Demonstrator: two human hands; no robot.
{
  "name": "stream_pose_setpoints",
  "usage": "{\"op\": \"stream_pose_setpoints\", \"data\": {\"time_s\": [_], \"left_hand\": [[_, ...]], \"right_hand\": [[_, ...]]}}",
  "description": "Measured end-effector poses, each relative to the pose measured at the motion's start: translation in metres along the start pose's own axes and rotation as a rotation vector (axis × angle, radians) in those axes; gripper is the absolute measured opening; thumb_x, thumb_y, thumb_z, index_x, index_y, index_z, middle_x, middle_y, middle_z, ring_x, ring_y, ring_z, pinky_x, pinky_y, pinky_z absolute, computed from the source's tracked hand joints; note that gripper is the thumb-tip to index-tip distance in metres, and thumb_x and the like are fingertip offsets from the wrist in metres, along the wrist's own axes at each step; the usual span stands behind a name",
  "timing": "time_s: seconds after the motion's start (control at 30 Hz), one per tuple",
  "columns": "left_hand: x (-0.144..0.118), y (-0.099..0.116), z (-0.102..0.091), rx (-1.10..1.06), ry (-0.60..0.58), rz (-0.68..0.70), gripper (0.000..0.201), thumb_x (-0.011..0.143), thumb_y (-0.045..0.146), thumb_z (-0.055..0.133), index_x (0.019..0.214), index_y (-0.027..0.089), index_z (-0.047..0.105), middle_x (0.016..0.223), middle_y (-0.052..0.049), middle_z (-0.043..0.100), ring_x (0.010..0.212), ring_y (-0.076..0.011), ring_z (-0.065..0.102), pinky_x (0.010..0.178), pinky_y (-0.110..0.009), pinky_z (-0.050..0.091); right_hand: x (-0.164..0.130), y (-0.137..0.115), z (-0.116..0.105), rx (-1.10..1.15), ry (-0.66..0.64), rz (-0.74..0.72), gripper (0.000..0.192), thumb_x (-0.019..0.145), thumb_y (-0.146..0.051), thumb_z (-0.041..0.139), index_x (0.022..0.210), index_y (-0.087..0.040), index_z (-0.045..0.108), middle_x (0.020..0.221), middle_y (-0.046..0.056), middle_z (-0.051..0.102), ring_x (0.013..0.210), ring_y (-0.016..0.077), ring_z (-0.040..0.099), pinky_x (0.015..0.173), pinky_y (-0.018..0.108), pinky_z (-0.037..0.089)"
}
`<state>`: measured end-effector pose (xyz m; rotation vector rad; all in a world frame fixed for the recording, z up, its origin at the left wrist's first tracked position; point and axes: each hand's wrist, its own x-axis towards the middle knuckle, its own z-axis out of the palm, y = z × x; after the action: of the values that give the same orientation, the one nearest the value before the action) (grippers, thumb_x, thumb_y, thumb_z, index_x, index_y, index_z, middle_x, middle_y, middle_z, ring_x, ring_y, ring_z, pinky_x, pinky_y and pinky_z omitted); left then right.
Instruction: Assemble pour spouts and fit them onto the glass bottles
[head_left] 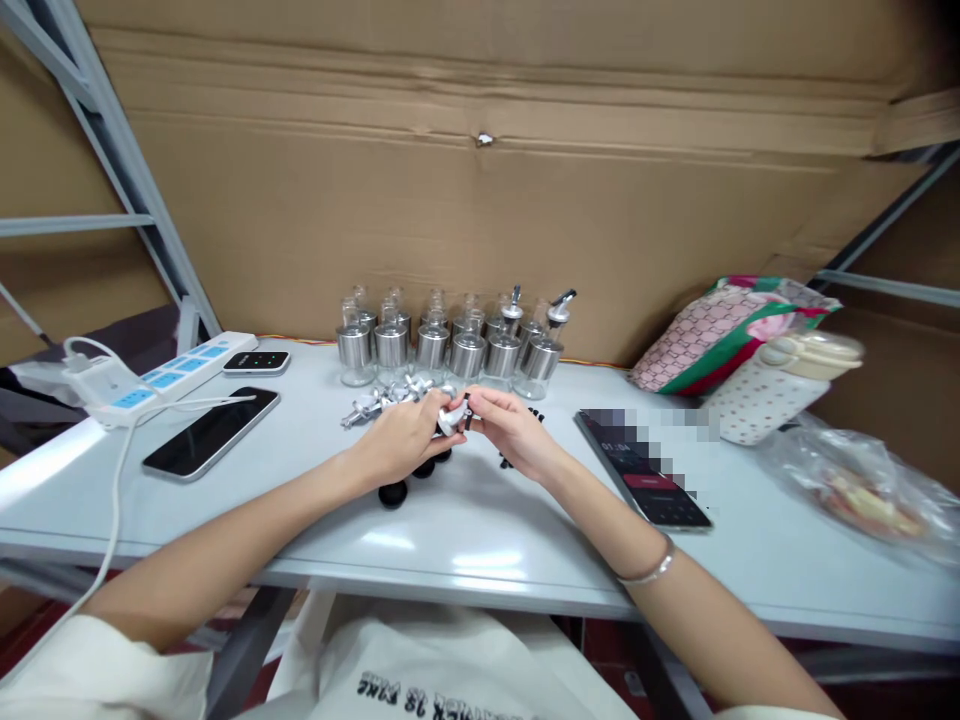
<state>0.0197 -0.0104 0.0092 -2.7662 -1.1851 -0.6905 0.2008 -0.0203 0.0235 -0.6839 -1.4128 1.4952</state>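
hands (457, 425) both pinching spout (453, 419) | mid table (480, 560) | front edge bare

A: Where's the bottles (450, 345)?
B: Back-centre of table (487, 540), in rows vs the cardboard wall (480, 200). Loose spouts (379, 402) just in front, caps (392, 493) nearer the edge.
A: Left side?
B: Power strip (161, 378) far left, phone (211, 432) beside it, small device (256, 361) behind the phone.
A: Right?
B: Tablet (645, 470), then bag (724, 335) & cup (780, 385) behind; plastic bag (862, 480) far right.
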Motion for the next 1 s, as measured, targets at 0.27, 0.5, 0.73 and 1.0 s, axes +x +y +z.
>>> {"op": "stream_pose_setpoints", "data": {"time_s": [0.27, 0.5, 0.73, 1.0], "left_hand": [[0.02, -0.015, -0.014, -0.342, 0.125, 0.056, 0.042, 0.086, 0.038, 0.057, 0.116, 0.018, 0.036, 0.108, -0.011, 0.057, 0.094, -0.0223, 0.062, 0.077, -0.036, 0.052], [0.095, -0.026, -0.007, -0.488, 0.307, -0.088, 0.057, 0.085, 0.021, 0.054, 0.133, 0.015, 0.023, 0.133, -0.023, 0.044, 0.119, -0.0256, 0.052, 0.097, -0.043, 0.045], [0.142, -0.033, 0.011, -0.452, 0.242, -0.17, 0.049, 0.085, 0.013, 0.052, 0.128, 0.011, 0.03, 0.099, -0.014, 0.062, 0.095, -0.0228, 0.062, 0.09, -0.042, 0.046], [0.135, -0.016, -0.007, -0.552, 0.522, -0.013, 0.027, 0.089, 0.018, 0.045, 0.114, 0.02, 0.034, 0.1, -0.007, 0.055, 0.093, -0.0164, 0.058, 0.087, -0.034, 0.046]], "right_hand": [[0.005, -0.005, 0.0, 0.078, 0.27, -0.185, 0.032, 0.075, -0.049, 0.065, 0.067, -0.019, 0.055, 0.081, 0.003, 0.063, 0.076, 0.0156, 0.058, 0.067, 0.026, 0.049], [0.006, -0.019, -0.024, 0.215, 0.581, -0.229, 0.038, 0.072, -0.05, 0.067, 0.068, -0.02, 0.044, 0.056, -0.002, 0.056, 0.042, 0.0087, 0.047, 0.036, 0.019, 0.032], [0.005, -0.025, -0.03, 0.314, 0.606, -0.261, 0.041, 0.073, -0.047, 0.068, 0.063, -0.021, 0.039, 0.044, -0.007, 0.044, 0.034, 0.0047, 0.033, 0.031, 0.016, 0.023], [0.003, -0.033, -0.028, 0.26, 0.611, -0.349, 0.026, 0.075, -0.039, 0.064, 0.07, -0.021, 0.046, 0.059, -0.004, 0.056, 0.051, 0.0099, 0.054, 0.048, 0.02, 0.044]]}}
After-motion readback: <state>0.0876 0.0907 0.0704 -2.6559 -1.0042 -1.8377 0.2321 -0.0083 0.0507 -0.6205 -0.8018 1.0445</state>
